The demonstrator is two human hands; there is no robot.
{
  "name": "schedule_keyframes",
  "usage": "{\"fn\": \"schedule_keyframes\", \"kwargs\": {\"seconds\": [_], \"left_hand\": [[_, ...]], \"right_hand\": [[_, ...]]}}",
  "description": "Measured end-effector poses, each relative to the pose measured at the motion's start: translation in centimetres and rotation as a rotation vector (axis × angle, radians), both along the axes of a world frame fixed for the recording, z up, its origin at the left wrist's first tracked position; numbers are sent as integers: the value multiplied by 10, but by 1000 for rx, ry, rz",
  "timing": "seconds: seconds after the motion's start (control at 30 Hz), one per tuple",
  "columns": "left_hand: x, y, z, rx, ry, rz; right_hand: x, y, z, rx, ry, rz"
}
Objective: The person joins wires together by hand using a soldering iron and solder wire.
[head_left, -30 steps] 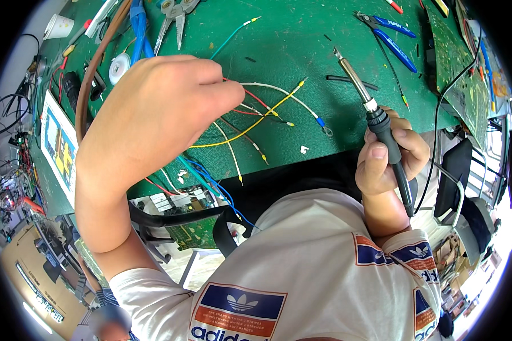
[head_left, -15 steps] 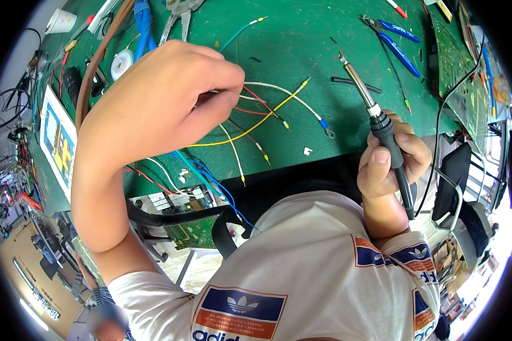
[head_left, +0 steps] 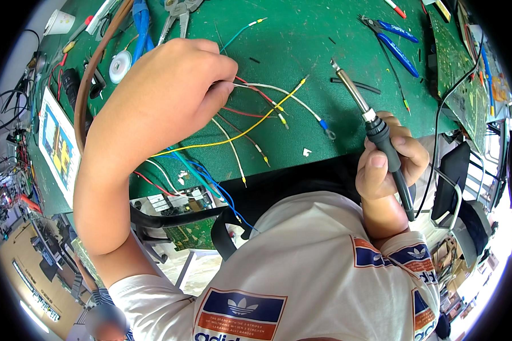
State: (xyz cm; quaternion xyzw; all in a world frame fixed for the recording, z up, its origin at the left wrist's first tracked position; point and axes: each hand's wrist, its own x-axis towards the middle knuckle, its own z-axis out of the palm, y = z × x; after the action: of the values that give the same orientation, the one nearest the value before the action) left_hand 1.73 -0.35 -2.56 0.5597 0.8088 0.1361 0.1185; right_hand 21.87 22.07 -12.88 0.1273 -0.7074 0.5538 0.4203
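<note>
My left hand [head_left: 179,91] is closed in a pinch over the left part of the mat. From its fingertips runs a white wire [head_left: 276,89] that ends in a blue ring terminal [head_left: 327,127]; the fingers' grip is partly hidden. Red, yellow and brown wires with small ferrules fan out below, and the yellow wire [head_left: 239,134] crosses the others. My right hand [head_left: 393,153] is wrapped round the dark handle of a soldering iron [head_left: 381,133], with its metal tip pointing up and left above the mat, apart from the wires.
Blue-handled cutters [head_left: 399,51] lie at the upper right, and pliers [head_left: 177,14] at the top. A white tape roll [head_left: 120,66] sits left of my hand. A black cord [head_left: 445,108] hangs at the right. Short black tubing [head_left: 355,85] lies on the green mat [head_left: 301,34].
My left hand has shifted slightly left, and the wires near its fingers have moved. The soldering iron's tip has swung a little left and down.
</note>
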Motion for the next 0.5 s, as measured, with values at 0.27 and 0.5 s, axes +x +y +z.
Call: {"fn": "schedule_keyframes", "kwargs": {"seconds": [0.27, 0.5], "left_hand": [[0, -1, 8, -64, -67, 37], [-3, -2, 7, 58, -133, 2]], "right_hand": [[-6, -20, 9, 99, -44, 112], [-6, -26, 8, 93, -47, 107]]}}
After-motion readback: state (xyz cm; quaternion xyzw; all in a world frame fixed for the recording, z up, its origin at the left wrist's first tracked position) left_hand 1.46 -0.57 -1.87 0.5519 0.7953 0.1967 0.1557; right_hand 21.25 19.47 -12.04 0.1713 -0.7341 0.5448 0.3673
